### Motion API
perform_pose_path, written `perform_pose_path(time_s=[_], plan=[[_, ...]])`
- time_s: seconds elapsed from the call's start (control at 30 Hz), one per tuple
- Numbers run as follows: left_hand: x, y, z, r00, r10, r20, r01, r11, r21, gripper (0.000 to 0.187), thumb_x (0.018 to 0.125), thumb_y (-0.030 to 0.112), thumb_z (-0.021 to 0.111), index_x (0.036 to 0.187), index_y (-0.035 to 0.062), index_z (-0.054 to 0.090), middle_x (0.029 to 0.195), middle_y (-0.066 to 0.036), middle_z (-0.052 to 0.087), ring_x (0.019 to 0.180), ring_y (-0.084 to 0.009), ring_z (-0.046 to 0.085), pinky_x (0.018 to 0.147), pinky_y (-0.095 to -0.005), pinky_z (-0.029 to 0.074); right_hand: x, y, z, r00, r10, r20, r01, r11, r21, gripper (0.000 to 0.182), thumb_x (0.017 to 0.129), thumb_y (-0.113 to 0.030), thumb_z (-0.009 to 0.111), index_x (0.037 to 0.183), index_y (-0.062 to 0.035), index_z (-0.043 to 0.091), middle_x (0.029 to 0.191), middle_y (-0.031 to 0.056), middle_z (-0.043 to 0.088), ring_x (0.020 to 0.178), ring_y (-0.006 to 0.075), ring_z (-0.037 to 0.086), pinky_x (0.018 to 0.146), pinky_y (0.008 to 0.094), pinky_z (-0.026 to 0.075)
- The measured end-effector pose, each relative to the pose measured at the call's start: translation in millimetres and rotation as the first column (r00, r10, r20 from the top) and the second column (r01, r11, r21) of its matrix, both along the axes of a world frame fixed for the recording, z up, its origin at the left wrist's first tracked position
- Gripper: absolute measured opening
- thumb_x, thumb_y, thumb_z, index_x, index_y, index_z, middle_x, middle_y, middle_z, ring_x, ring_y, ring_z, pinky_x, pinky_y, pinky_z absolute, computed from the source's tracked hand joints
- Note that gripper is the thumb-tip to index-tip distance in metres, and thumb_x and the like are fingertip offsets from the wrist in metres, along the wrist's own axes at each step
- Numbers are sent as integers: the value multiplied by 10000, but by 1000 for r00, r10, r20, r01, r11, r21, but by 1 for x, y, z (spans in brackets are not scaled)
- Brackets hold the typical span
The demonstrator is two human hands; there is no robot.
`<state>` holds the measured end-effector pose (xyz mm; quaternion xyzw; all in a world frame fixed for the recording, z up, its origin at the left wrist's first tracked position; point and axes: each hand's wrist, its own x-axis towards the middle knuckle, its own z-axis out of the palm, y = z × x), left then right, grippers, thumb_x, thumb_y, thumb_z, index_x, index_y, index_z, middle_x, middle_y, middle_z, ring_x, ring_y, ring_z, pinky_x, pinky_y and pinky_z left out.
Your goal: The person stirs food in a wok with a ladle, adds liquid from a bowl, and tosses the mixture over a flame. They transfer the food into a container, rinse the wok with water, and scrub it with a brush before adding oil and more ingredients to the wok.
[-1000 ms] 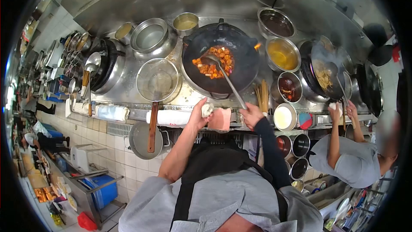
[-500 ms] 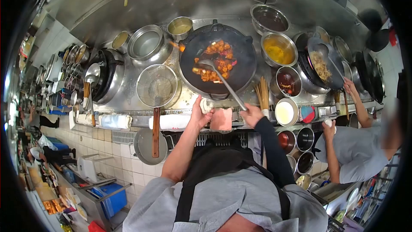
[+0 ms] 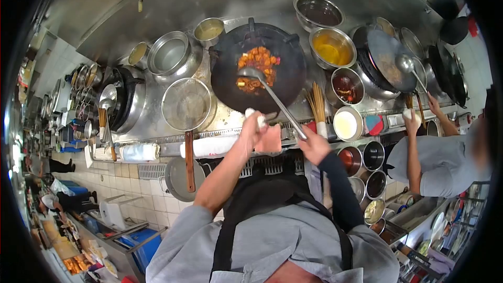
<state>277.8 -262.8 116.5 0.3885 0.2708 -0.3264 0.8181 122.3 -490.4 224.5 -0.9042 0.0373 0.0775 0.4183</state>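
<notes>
A dark wok (image 3: 289,81) sits on the range in front of me, holding browned, sauce-coated chunks of food (image 3: 259,58). My left hand (image 3: 253,132) is closed around a folded white cloth (image 3: 255,117) at the wok's near rim, beside its metal handle (image 3: 271,116). Whether the cloth grips that handle is hard to see. With my right hand (image 3: 316,147) I hold the end of a long steel ladle (image 3: 280,104). Its bowl rests in the wok at the left part of the food. A pinkish cloth (image 3: 269,139) hangs on the front rail between my hands.
To the left are a mesh strainer (image 3: 186,104) and a steel pot (image 3: 168,53). On the right stand a bowl of yellow liquid (image 3: 332,48), a pot of red sauce (image 3: 347,86), a white-filled pot (image 3: 348,124) and a bamboo brush (image 3: 316,102). A co-worker (image 3: 435,157) tends another wok (image 3: 387,55).
The food has drawn together into a more compact heap. My left hand is slightly higher against the rim. The co-worker's ladle has lifted off their food. The whole view has shifted a little.
</notes>
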Motion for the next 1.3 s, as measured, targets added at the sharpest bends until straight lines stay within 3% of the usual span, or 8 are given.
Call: perform_pose_path(time_s=[0.07, 0.17, 0.4, 0.63, 0.77, 0.97, 1.03, 1.3], plan=[[-33, 8, 57, 994, -87, -63, 86, 996, -17, 91, 934, 174, 591, 928, 91, 555, 787, -82, 591, 594, -184, 571, 376, -228, 346, -23, -30, 43, 977, 104, 184, -139, 972, 191, 646, 923, -106, 681, 1510, -1, 431, 1106, 234, 711, 947, 362, 707, 885, 421, 531], [-33, 19, 104, 996, -28, -85, 21, 997, -72, 95, 926, 168, 603, 924, 92, 546, 771, -78, 575, 584, -183, 569, 372, -212, 338, -30, -38, 143, 956, 141, -258, -72, 963, 259, 660, 913, -70, 690, 1525, -40, 446, 1133, 200, 701, 902, 275, 691, 875, 357, 523], [-42, 9, -5, 1000, -5, 10, 5, 1000, -16, 141, 921, 143, 576, 1010, 36, 595, 769, -79, 624, 563, -173, 606, 390, -257, 408, 24, -18, 24, 996, 38, 77, -42, 998, 51, 656, 908, -95, 677, 1524, -105, 453, 960, 235, 706, 883, 389, 692, 837, 423, 531], [-94, 31, 46, 990, -125, -66, 138, 960, 246, 118, 963, 118, 544, 1068, 70, 518, 768, -70, 584, 580, -198, 589, 357, -255, 380, -6, 5, 67, 1000, 1, 16, -4, 981, 196, 679, 909, -81, 678, 1542, -118, 434, 856, 209, 684, 805, 386, 672, 774, 430, 519], [-18, 25, 80, 1000, 5, -26, -6, 999, -35, 101, 940, 160, 585, 960, 70, 544, 736, -91, 594, 572, -176, 577, 359, -231, 359, -15, -10, 122, 978, 91, -186, -58, 982, 178, 642, 904, -74, 671, 1512, -73, 466, 850, 173, 683, 777, 334, 665, 747, 417, 513], [-42, 30, -80, 996, -78, 47, 76, 996, 42, 153, 965, 136, 492, 1049, 27, 558, 1121, -247, 723, 545, -172, 578, 385, -264, 423, 23, 24, 56, 999, -45, -25, 47, 997, 68, 638, 907, -96, 673, 1509, -90, 463, 807, 175, 661, 780, 362, 659, 749, 429, 511], [-61, 44, -34, 974, -218, -57, 226, 953, 203, 159, 957, 116, 504, 1048, 1, 566, 1066, -214, 726, 519, -177, 572, 369, -302, 412, 13, 33, 69, 995, -89, -34, 90, 995, 41, 660, 910, -79, 672, 1527, -96, 436, 781, 165, 661, 781, 356, 663, 754, 417, 515], [24, 32, -9, 998, 11, 56, -15, 997, 70, 120, 888, 125, 616, 922, 21, 567, 804, -120, 580, 561, -226, 562, 410, -297, 389, -25, 37, 38, 961, -269, 66, 268, 963, 15, 671, 884, -103, 708, 1489, 7, 438, 1150, 274, 692, 1084, 441, 666, 904, 443, 522]])
